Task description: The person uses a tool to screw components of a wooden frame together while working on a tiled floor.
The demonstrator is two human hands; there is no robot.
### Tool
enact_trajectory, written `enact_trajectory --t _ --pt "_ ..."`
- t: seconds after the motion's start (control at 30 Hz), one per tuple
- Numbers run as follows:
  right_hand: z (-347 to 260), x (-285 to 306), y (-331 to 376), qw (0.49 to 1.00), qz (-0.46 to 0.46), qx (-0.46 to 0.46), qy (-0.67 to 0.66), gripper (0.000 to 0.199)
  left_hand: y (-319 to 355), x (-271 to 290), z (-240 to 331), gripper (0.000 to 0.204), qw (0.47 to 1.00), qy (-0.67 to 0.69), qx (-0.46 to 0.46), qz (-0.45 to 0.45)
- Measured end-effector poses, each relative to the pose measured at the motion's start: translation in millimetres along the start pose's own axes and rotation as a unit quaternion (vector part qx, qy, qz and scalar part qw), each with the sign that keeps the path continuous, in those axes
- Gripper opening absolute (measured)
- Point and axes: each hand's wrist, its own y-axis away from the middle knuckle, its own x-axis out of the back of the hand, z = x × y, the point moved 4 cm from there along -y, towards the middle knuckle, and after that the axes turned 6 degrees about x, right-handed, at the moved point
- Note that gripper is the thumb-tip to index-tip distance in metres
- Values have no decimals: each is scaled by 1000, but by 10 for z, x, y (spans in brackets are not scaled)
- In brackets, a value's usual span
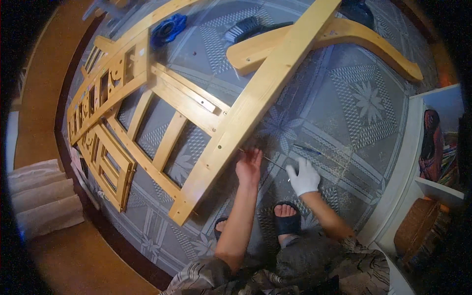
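My bare left hand [249, 167] is beside a long pale wooden beam [255, 103], its fingers bent around a thin metal rod [275, 163]. The rod runs from a spot by the beam's side toward my right hand [304, 178], which wears a white glove. My right fingers are closed on the rod's near end, where a short bit sticks out below the thumb. The beam is joined to a slatted wooden frame [169, 142] on its left; holes dot its face. Where the rod's far tip meets the wood is too small to make out.
A curved wooden piece [368, 37] lies beyond the beam near a brush [246, 29]. A blue object [169, 29] is at the back left. A thin dark tool [307, 149] and scattered shavings lie on the patterned carpet [366, 98]. White shelves [440, 186] stand at the right.
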Motion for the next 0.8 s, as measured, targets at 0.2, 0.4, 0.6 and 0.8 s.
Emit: enact_trajectory --t 0.2,0.4,0.6,0.8 --pt "-369 -250 -509 958 -49 109 -262 20 -9 27 -70 20 998 -3 55 -35" --pt "-809 -527 -627 952 -95 139 -254 21 41 -1 5 20 989 -94 -66 87" --pt "-790 -533 -515 946 -62 117 -296 19 -129 73 52 18 994 -84 -65 -9" --pt "-505 -572 -507 922 -77 92 -369 20 12 -181 -26 17 997 -50 4 -50"
